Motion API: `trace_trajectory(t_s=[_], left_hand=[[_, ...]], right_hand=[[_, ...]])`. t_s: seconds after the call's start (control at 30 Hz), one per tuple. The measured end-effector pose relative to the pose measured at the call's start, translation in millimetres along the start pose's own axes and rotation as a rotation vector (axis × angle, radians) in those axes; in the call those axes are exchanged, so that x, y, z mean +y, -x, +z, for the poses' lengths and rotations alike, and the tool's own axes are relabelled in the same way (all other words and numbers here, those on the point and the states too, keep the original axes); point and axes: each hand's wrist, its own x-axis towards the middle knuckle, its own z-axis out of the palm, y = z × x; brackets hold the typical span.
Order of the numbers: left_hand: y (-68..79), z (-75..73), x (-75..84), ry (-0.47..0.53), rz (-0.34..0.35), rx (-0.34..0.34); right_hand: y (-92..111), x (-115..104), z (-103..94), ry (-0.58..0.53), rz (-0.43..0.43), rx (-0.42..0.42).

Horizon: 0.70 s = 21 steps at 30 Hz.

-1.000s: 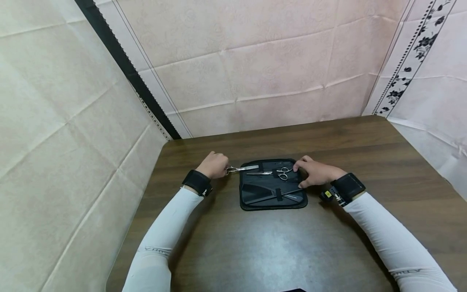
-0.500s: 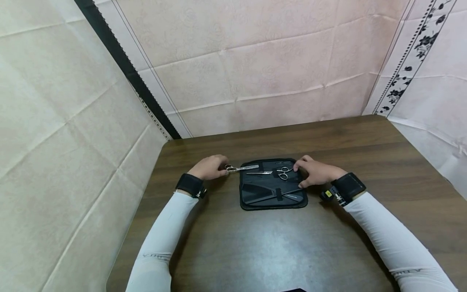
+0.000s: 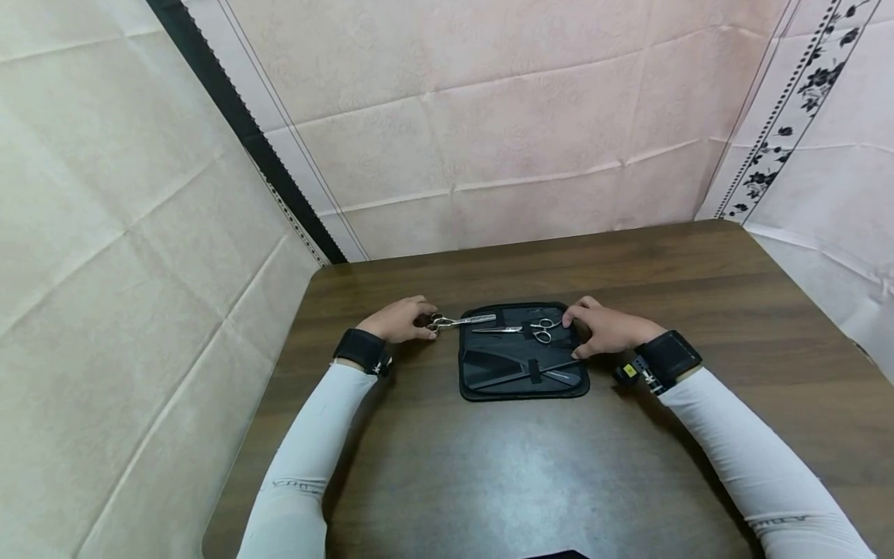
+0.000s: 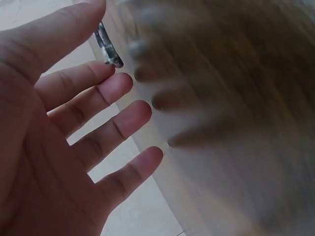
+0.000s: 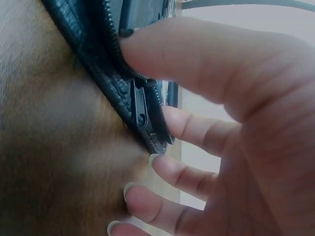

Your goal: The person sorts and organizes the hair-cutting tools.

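A black zip case (image 3: 517, 392) lies unfolded on the wooden table. My left hand (image 3: 398, 320) pinches the finger rings of a pair of silver scissors (image 3: 464, 321) with thumb and forefinger. Their blades lie across the case's upper left, by a small dark strap. In the left wrist view a bit of the metal handle (image 4: 109, 46) shows at the thumb tip; the other fingers are spread. A second pair of scissors (image 3: 541, 331) lies inside the case, just below. My right hand (image 3: 606, 330) holds the case's right edge, its thumb on the zip (image 5: 110, 29) in the right wrist view.
Long dark tools (image 3: 492, 373), perhaps combs, cross under a strap (image 3: 534, 371) in the case's lower half. The wooden table (image 3: 433, 466) ends at a pale cloth wall (image 3: 489, 155) behind. A dark object (image 3: 559, 555) pokes in at the bottom edge.
My left hand has drawn back a little to the left and unrolled from a fist to a thumb-and-finger pinch on the handles. The scissors have slid very slightly left. My right hand stays put.
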Motion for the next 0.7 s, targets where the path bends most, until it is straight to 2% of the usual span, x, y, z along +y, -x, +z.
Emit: trace_trajectory(t_s=[0.7], left_hand=[[-4.0,2.8,3.8,0.033,0.023,0.012]], right_hand=[[-2.3,3.3,1.5,0.001,0.001,0.007]])
